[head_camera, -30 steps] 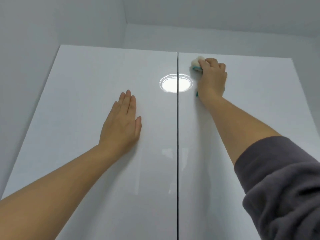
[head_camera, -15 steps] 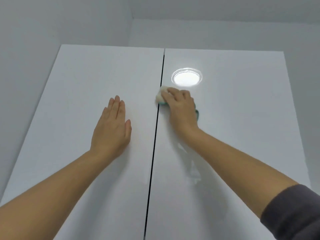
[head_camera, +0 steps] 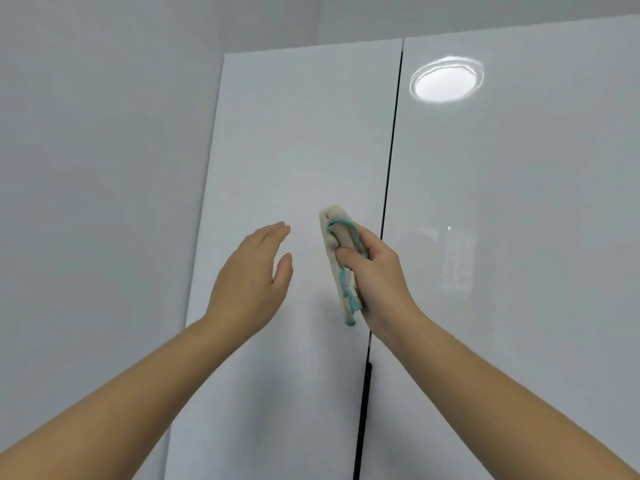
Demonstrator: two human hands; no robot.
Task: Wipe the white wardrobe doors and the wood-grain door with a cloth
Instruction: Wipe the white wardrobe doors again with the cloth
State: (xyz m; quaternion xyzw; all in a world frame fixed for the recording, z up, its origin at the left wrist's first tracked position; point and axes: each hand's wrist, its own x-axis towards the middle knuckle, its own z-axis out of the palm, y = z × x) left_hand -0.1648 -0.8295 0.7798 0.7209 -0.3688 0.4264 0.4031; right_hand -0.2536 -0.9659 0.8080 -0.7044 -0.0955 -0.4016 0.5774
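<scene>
Two glossy white wardrobe doors fill the view, the left door and the right door, split by a dark vertical gap. My right hand grips a folded cream cloth with teal trim and holds it on edge in front of the left door, just left of the gap. My left hand is lifted off the left door, fingers together and palm turned toward the cloth, a short way to its left. The wood-grain door is not in view.
A plain grey wall runs along the left of the wardrobe. A round ceiling-light reflection shines high on the right door. A dark handle strip shows in the gap below my right wrist.
My right hand came down from the top of the right door across the gap onto the left door, turning the cloth on edge. My left hand lifted off the door.
</scene>
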